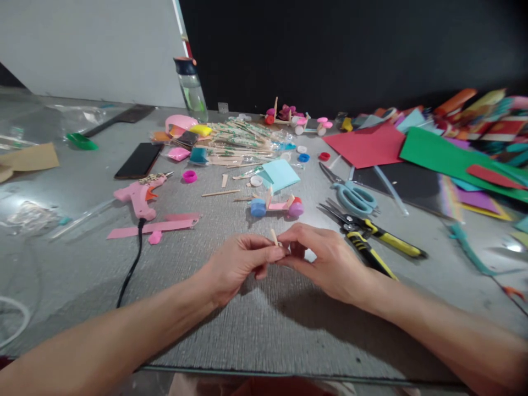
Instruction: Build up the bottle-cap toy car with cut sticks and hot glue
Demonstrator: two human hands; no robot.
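My left hand [243, 261] and my right hand [319, 258] meet above the front middle of the table. Thumbs and fingertips of both pinch a short piece of pale wooden stick [274, 237], which juts up between them; its lower part is hidden by the fingers. Just beyond the hands stands a small toy car [279, 207] with blue and red bottle-cap wheels and short upright sticks. Right of my right hand lie yellow-and-black pruning shears [367, 231] and blue-handled scissors [355, 195], both with blades apart.
A pink glue gun [138, 195] with a black cord lies left, near a phone [139, 160]. Wrapped chopsticks [243, 137], a water bottle [191, 91] and more toy cars [309, 125] are at the back. Coloured sheets [367, 144] spread over the right. Loose caps [190, 176] dot the middle.
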